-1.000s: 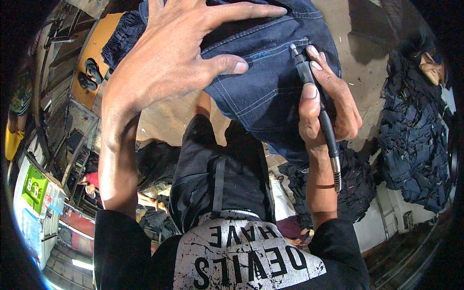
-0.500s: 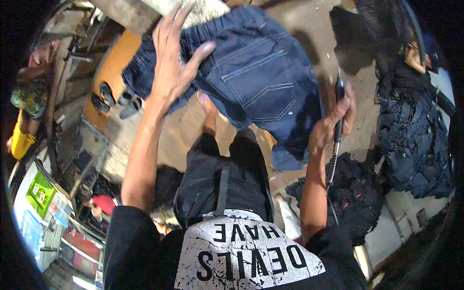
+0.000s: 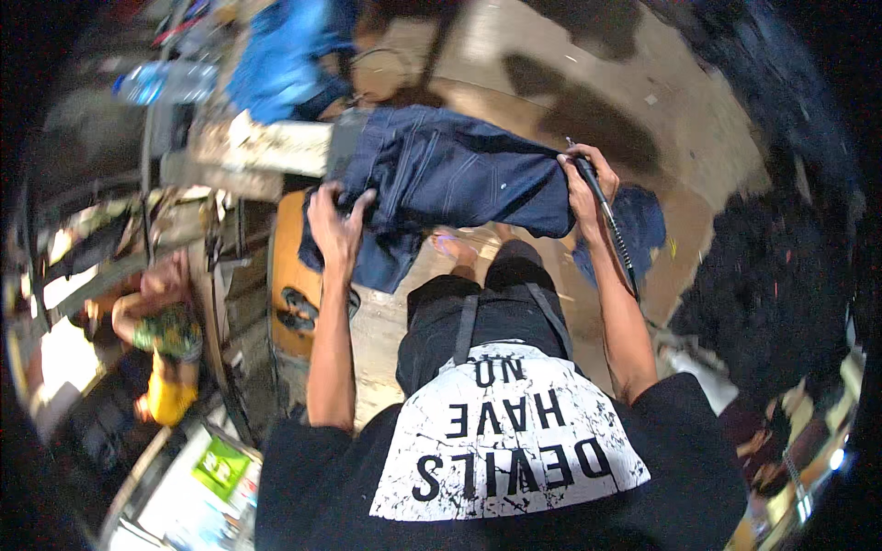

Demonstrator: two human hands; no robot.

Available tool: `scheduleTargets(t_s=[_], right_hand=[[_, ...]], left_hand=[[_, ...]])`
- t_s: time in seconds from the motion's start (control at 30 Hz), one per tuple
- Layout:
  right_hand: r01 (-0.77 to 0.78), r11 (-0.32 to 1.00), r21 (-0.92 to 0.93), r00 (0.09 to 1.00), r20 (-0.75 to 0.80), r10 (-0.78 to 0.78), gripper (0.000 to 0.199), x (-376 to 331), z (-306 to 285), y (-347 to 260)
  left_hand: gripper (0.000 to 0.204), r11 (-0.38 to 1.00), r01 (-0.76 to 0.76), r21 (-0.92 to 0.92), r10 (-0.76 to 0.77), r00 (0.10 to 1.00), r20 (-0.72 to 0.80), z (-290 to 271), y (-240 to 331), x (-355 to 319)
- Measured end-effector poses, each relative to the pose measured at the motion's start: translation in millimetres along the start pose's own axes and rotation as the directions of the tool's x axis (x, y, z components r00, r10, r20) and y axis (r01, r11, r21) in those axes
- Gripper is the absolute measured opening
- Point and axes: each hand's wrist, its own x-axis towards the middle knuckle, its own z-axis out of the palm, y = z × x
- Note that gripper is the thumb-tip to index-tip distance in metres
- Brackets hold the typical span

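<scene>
A pair of dark blue denim shorts (image 3: 459, 179) with pale stitching stretches between my hands. One end lies against a dark block on a pale beam (image 3: 289, 151). My left hand (image 3: 335, 230) grips a fold at the lower left of the cloth, thumb and fingers bent around it. At the other end, my right hand (image 3: 593, 188) pinches the cloth edge. It also holds a slim black pen-shaped tool (image 3: 593, 174) with a thin tip pointing away from me. A cord with a coiled sleeve (image 3: 622, 246) runs back from this tool along my forearm.
Another blue denim piece (image 3: 643, 230) lies on the floor beyond my right forearm. Dark cloth (image 3: 753, 285) is heaped at right. Black sandals (image 3: 299, 310) rest on an orange-brown board at left. A plastic bottle (image 3: 175, 83) and a blue cloth (image 3: 289, 60) are at far left. Another person's yellow garment (image 3: 172, 390) shows at left.
My left hand has gone from lying spread on the shorts to gripping a fold. My right hand has come onto the cloth edge, still holding the tool. The view has swung left.
</scene>
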Motion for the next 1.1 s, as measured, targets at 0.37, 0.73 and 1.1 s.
scheduleTargets(t_s=[0.37, 0.73, 1.1], right_hand=[[0.417, 0.823, -0.385, 0.850, -0.156, -0.504, 0.026, 179.9, -42.2, 14.7], [0.457, 0.806, 0.375, 0.590, 0.551, -0.591, 0.017, -11.3, 131.4, -82.5], [0.534, 0.709, 0.461, 0.386, 0.613, -0.690, 0.022, 27.6, 204.3, -124.8]], left_hand=[[0.031, 0.981, 0.164, -0.106, -0.180, 0.970, -0.165, 115.3, 150.3, 49.7], [0.048, 0.995, -0.015, -0.100, -0.011, 0.967, -0.254, 23.5, -11.3, 102.8], [0.081, 0.963, -0.241, -0.123, 0.271, 0.856, 0.441, 5.1, -51.2, 60.7]])
